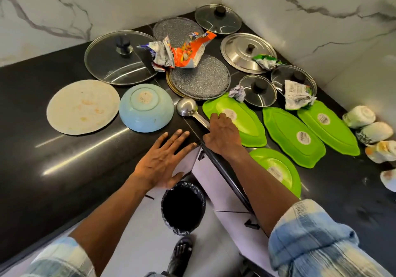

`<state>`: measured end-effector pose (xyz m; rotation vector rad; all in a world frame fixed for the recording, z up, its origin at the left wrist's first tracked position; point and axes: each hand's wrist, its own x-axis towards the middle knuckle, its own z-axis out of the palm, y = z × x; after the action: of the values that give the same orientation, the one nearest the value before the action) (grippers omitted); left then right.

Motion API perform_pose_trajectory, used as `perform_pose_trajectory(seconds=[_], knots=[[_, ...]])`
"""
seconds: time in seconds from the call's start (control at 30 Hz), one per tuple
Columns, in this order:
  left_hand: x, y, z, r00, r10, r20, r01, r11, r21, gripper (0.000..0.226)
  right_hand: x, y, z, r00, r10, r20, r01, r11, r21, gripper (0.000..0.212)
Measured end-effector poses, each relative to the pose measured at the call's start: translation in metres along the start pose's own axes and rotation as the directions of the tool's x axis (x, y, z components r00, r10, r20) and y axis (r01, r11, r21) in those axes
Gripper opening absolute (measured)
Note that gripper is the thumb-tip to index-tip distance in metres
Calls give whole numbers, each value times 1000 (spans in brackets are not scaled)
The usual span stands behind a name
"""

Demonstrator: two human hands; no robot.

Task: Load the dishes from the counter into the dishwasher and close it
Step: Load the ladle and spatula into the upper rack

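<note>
Dishes cover a black corner counter. An upturned blue bowl lies beside a stained beige plate. A steel ladle lies between the bowl and three green leaf-shaped trays, with a round green plate nearer me. My right hand is curled over the ladle's handle end, fingertips touching the nearest tray. My left hand lies flat on the counter edge, fingers spread, holding nothing. Glass lids, a steel lid and speckled plates sit further back. No dishwasher is in view.
Crumpled snack wrappers lie on the plates and lids. Several upturned white cups line the right edge. A black-lined bin stands on the floor in the counter's inner corner, by my sandalled foot. Marble walls close the back.
</note>
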<state>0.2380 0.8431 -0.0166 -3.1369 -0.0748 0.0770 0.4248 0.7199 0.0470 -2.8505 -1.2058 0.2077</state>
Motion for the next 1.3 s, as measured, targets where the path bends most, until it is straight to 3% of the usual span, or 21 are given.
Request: perform_pose_trajectory(seconds=[0.27, 0.43, 0.57, 0.7, 0.83, 1.0, 1.1, 1.17, 1.23, 1.3], knots=[[-1, 0, -4, 998, 14, -54, -16, 999, -47, 98, -34, 9, -3, 973, 62, -223, -23, 984, 174, 27], [-14, 13, -12, 986, 45, -158, -61, 993, -97, 88, -120, 18, -21, 895, 254, -367, -73, 894, 442, 22], [-38, 87, 0, 959, 46, -280, -117, 963, -243, 77, -251, 32, -2, 812, 478, -337, -134, 712, 689, 26], [-93, 209, 34, 979, 99, -177, -177, 841, -511, 70, -422, 33, 51, 718, 652, -242, -266, 579, 771, 16], [-163, 321, 78, 955, 251, 157, -69, 704, -707, 77, -578, 12, 122, 552, 823, -134, -433, 419, 798, 13], [-260, 435, 129, 754, 357, 552, 205, 670, -714, 75, -726, -28, 199, 287, 958, -17, -590, 191, 785, 11], [-299, 489, 151, 680, 384, 624, 211, 713, -669, 74, -786, -46, 236, 90, 995, 40, -642, 27, 766, 11], [-316, 515, 157, 660, 389, 643, 217, 720, -659, 71, -812, -50, 256, -5, 997, 75, -647, -60, 760, 6], [-330, 535, 163, 678, 388, 624, 165, 747, -644, 63, -829, -52, 273, -71, 991, 116, -644, -134, 753, 8], [-339, 549, 170, 749, 375, 547, 40, 798, -602, 49, -837, -49, 286, -99, 985, 139, -640, -170, 749, 17]])
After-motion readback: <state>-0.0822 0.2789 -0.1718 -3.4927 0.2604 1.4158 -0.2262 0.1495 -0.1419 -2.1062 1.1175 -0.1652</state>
